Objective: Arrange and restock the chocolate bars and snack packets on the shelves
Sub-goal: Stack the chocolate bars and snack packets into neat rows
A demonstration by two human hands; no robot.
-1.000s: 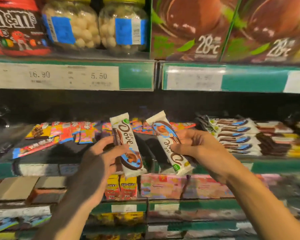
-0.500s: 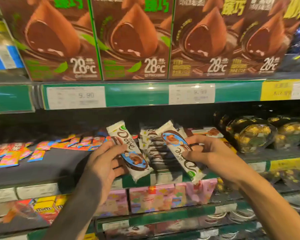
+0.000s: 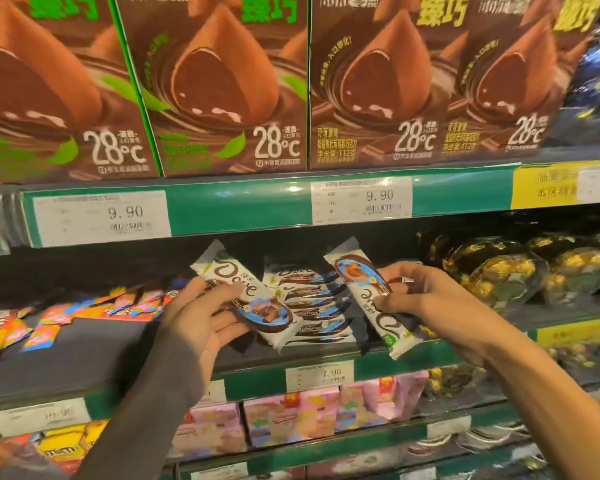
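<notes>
A: What can't you make out?

B: The truffle boxes (image 3: 222, 84) on the top shelf are cut off by the upper edge. At the far right a dark blue wrapped item is blurred and cropped. The gold-foil chocolates (image 3: 506, 275) sit in glare, and the lower shelves smear into pink cartons (image 3: 291, 420) and yellow packs. The left forearm hides part of the middle shelf (image 3: 84, 355).

A: And the bars, relative to the fingers?

B: The left hand (image 3: 201, 327) holds the left Dove bar (image 3: 246, 296): thumb over the front near the wrapper's middle, fingers curled beneath, so the logo end juts up-left past the fingertips and the picture end runs down-right. The right hand (image 3: 426, 299) pinches the right Dove bar (image 3: 368, 296) along its right edge, thumb on the front, fingers behind; that bar is turned the other way, picture end up, and its lower end hangs below the fingers. Between the two hands, behind both bars, lies the stack of Dove bars (image 3: 309, 306) on the middle shelf. Bright snack packets (image 3: 49, 323) lie well left of the left fingers.

A: Anything different from half a second ago?

B: The view has swung a little right: the gold chocolates sit nearer centre. Both grips look unchanged, and the bars stay apart at much the same tilt.
</notes>
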